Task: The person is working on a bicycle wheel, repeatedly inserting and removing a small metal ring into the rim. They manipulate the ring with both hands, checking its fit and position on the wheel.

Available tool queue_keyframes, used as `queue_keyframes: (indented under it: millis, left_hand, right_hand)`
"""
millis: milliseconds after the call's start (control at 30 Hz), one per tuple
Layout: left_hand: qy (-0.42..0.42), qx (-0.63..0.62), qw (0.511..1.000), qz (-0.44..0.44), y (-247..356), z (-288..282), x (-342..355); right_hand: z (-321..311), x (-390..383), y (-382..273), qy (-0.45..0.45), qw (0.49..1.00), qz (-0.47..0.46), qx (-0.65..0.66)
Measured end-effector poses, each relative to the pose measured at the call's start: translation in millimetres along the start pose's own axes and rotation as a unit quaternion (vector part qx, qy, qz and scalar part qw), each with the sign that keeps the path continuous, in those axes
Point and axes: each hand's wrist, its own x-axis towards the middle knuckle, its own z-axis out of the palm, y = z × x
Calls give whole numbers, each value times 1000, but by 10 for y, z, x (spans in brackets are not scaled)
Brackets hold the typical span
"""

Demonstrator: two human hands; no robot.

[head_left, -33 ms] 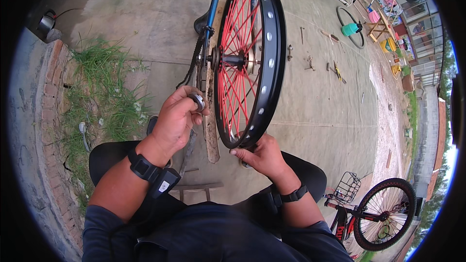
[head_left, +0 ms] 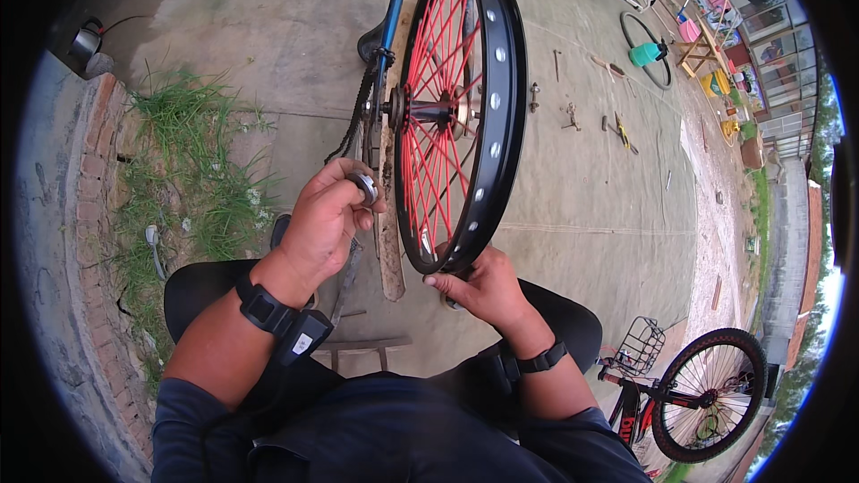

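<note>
A bare bicycle wheel (head_left: 507,125) with a black rim and red spokes stands upright in front of me, its hub held by a blue bicycle frame (head_left: 399,2). No tyre is on the rim. My right hand (head_left: 488,286) grips the rim at its lowest, nearest part, thumb on the near side and the other fingers partly hidden behind. Just left of the wheel, my left hand (head_left: 327,219) is closed on a small round metal tool that looks like a spoke wrench (head_left: 365,186), apart from the spokes. A chain (head_left: 352,122) hangs beside the hub.
Right of the wheel, pliers (head_left: 624,134), a hammer (head_left: 608,66) and loose axle parts (head_left: 571,116) lie on the concrete. Another bicycle (head_left: 658,398) is at the lower right. Grass (head_left: 192,152) and a brick edge (head_left: 94,152) run along the left. A rusty metal bar (head_left: 391,255) stands beside the wheel.
The wheel has turned slightly, its rim holes and red spokes shifting position. Both hands stay where they were.
</note>
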Motion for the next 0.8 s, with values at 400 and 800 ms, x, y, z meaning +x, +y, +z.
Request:
queue_keyframes:
  millis: [400,800]
  left_hand:
    - [-4,2,1000,2,3,-3,8]
    - [10,4,1000,6,8,29,-9]
  right_hand:
    - [0,7,35,-12,1000,11,-7]
    - [-24,-1,-129,-8,1000,-21,13]
